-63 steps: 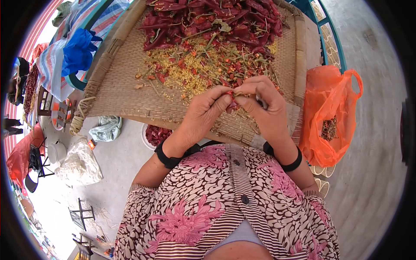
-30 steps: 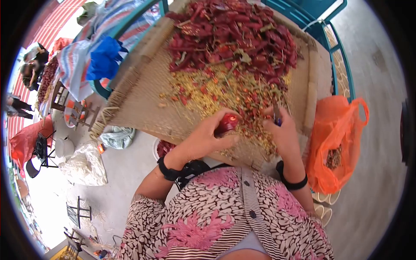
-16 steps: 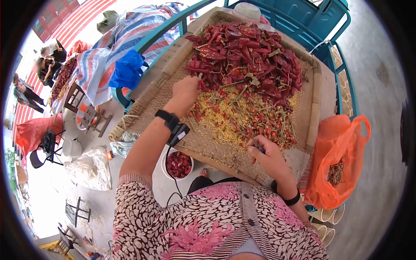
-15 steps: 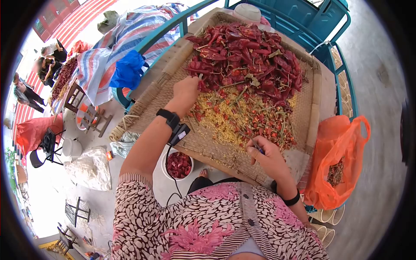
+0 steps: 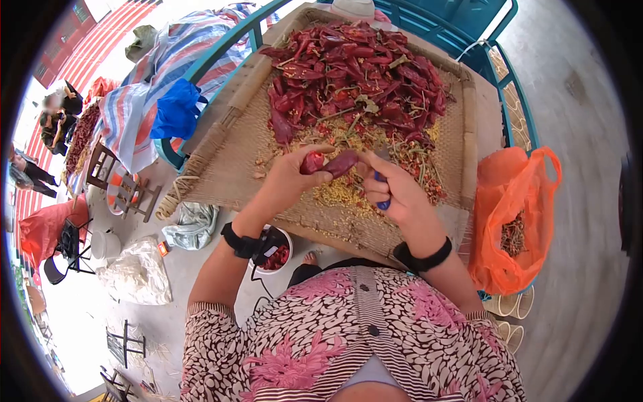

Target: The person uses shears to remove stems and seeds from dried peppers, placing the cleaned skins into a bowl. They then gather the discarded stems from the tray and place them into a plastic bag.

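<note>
Above the woven tray (image 5: 234, 151), my left hand (image 5: 295, 175) grips a dark red dried pepper (image 5: 340, 163) by its wide end. My right hand (image 5: 394, 184) is closed around a tool with a blue handle (image 5: 382, 194), its thumb and forefinger at the pepper's other end. The tool's working end is too small to make out. Behind both hands lies a large heap of red dried peppers (image 5: 355, 74). Yellow seeds (image 5: 335, 194) and bits of stem are scattered under and around my hands.
An orange plastic bag (image 5: 492, 234) with stems inside is at the right. A white bucket (image 5: 287, 260) of red pieces stands below the tray. Teal rails (image 5: 231, 53) border the tray, with a blue bag (image 5: 177, 110) at the left. Several people are at the far left.
My left hand has come back from the heap towards me, now with a pepper in it. My right hand has moved up to meet it. The view has shifted slightly.
</note>
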`<action>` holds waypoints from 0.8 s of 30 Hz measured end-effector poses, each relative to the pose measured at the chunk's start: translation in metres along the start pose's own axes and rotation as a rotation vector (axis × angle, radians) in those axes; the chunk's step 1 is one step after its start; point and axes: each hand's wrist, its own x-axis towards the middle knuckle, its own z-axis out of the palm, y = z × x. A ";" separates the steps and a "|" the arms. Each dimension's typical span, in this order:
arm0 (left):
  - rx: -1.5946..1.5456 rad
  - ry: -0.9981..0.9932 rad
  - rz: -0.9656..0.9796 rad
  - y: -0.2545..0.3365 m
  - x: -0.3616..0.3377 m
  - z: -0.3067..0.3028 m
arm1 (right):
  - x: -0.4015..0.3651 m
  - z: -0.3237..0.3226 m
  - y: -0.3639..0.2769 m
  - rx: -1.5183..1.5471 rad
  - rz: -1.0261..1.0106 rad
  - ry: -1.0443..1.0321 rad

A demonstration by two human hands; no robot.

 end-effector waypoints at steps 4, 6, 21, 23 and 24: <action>0.100 -0.030 -0.096 0.014 -0.015 0.000 | 0.007 0.007 0.016 -0.089 -0.155 0.032; 0.315 0.057 0.154 0.004 -0.018 0.005 | 0.002 0.012 0.020 -0.306 -0.261 0.117; -0.491 -0.146 -0.084 0.000 -0.036 0.014 | -0.021 0.049 0.053 -1.261 -1.077 0.148; -0.515 -0.101 -0.018 0.004 -0.041 0.019 | -0.031 0.054 0.056 -1.016 -0.840 0.171; -0.525 -0.090 0.000 0.007 -0.043 0.020 | -0.040 0.063 0.051 -0.863 -0.697 0.153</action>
